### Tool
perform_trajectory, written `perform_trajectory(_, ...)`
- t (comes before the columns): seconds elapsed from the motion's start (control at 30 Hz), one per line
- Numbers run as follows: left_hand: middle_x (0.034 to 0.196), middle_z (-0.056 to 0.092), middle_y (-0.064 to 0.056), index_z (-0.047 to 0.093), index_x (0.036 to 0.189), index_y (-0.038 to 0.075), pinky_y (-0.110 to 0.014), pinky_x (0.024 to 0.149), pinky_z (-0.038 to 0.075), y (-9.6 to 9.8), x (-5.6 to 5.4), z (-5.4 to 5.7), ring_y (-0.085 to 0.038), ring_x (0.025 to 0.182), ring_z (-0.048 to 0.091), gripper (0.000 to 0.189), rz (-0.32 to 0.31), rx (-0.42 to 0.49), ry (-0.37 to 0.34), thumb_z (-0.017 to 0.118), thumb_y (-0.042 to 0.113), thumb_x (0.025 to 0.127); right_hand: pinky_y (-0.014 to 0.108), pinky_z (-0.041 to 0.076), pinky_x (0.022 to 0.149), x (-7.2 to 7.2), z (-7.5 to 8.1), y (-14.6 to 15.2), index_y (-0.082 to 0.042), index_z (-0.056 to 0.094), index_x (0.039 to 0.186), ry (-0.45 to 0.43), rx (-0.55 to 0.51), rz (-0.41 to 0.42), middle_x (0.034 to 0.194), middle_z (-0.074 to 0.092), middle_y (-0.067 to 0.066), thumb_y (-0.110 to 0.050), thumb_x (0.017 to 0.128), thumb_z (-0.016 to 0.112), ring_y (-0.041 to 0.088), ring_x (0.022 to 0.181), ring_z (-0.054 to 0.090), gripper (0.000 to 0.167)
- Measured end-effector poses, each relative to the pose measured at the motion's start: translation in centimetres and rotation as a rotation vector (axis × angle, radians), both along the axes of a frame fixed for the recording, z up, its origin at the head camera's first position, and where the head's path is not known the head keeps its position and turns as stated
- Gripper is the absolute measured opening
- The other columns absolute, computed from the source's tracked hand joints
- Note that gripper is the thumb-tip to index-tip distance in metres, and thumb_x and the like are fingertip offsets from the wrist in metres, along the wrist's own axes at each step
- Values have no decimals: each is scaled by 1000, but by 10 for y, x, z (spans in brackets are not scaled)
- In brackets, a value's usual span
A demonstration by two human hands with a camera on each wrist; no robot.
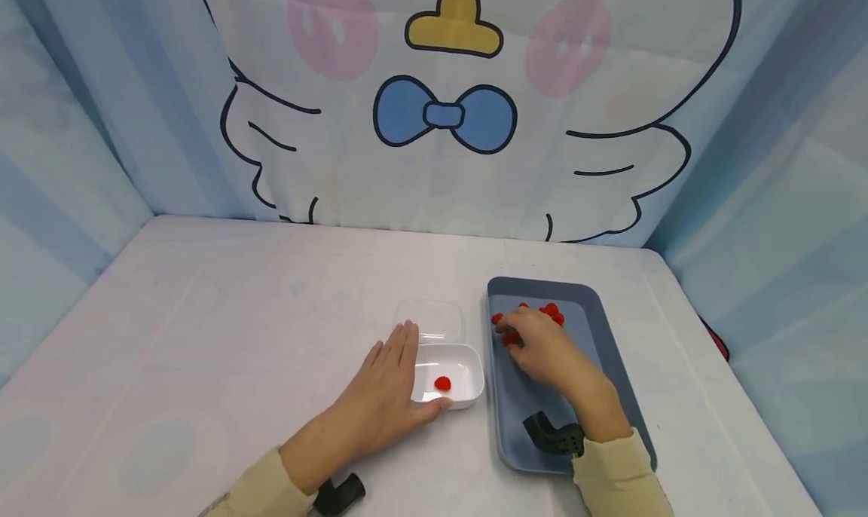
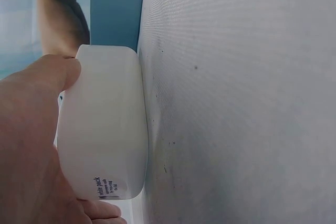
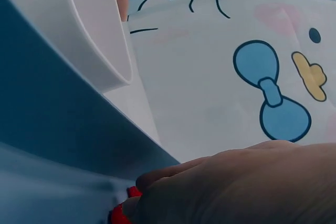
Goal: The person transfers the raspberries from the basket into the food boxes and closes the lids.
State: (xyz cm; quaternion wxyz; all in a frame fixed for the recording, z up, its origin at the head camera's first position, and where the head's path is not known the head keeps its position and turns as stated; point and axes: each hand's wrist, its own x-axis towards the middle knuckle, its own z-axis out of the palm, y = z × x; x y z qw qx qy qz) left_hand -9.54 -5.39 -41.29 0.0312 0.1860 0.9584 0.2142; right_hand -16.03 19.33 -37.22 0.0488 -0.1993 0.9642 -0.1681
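Observation:
A small white plastic box (image 1: pixel 466 381) with one red berry-like piece (image 1: pixel 443 383) in it stands on the table. My left hand (image 1: pixel 383 393) braces the box, fingers straight along its left side and thumb along the near rim. The left wrist view shows the thumb at the rim of the box (image 2: pixel 105 114) and printed lettering low on its side. Over the blue-grey tray (image 1: pixel 536 426), my right hand (image 1: pixel 542 351) bends its fingers and pinches a small red berry-like piece (image 3: pixel 134 191). Several more red pieces (image 1: pixel 551 310) lie around the fingertips, partly covered by the hand.
A clear plastic lid (image 1: pixel 432 319) lies behind the white box. The tray's raised rim (image 1: pixel 493 396) stands just right of the box. Behind the table hangs a cartoon-printed curtain (image 1: pixel 441 178), with blue curtains at both sides.

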Motion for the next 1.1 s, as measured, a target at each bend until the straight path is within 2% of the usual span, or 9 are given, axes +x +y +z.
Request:
perform_trajectory(0.27, 162, 26, -20, 17, 155, -3, -55, 121, 25, 0, -1, 3, -33, 151, 25, 106, 2, -5, -20, 58, 67, 87, 43, 57, 88, 0, 0, -1, -6, 72, 105, -37, 24, -35, 103, 69, 8, 1, 83, 73, 21, 92, 61, 23)
perform_trajectory(0.5, 162, 26, -20, 18, 155, -3, -55, 120, 26, 0, 0, 2, -33, 151, 26, 106, 5, -3, -10, 59, 66, 87, 41, 58, 86, 0, -2, -2, -7, 72, 102, -37, 45, -26, 100, 67, 7, 0, 83, 74, 20, 88, 59, 21)
perform_trajectory(1.1, 162, 26, -20, 17, 155, -3, -56, 120, 26, 1, -2, 1, -34, 151, 26, 107, 4, 1, -26, 60, 66, 87, 42, 58, 88, 0, -2, -1, -9, 72, 103, -35, 47, -35, 102, 70, 6, -2, 83, 75, 20, 92, 62, 22)
